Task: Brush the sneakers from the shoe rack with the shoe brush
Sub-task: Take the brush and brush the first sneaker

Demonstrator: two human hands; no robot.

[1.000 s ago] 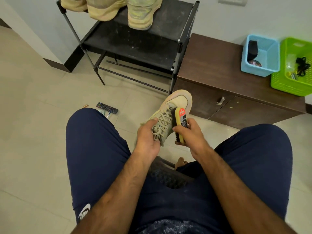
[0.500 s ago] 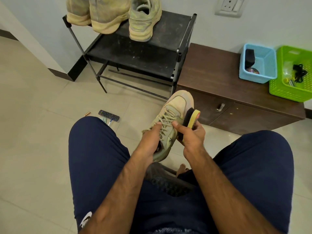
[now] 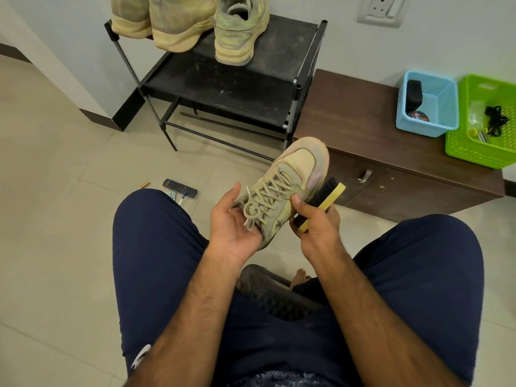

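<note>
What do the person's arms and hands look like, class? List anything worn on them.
The left forearm and right forearm are bare, no sleeves in view. The left hand and right hand carry no gloves, rings or watch that I can see. Navy shorts bear a white logo.

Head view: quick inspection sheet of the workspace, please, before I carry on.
Surface: tiled floor.
Job's things: sneaker held up, brush against its side; three more sneakers on the shoe rack.
Clutter: remote and small brass-coloured item on floor.
Grips: left grip cradles sneaker heel; right grip holds brush.
Cables: black cord or laces in green basket, unclear which.
Surroundings: brown cabinet, blue basket, wall socket.
</note>
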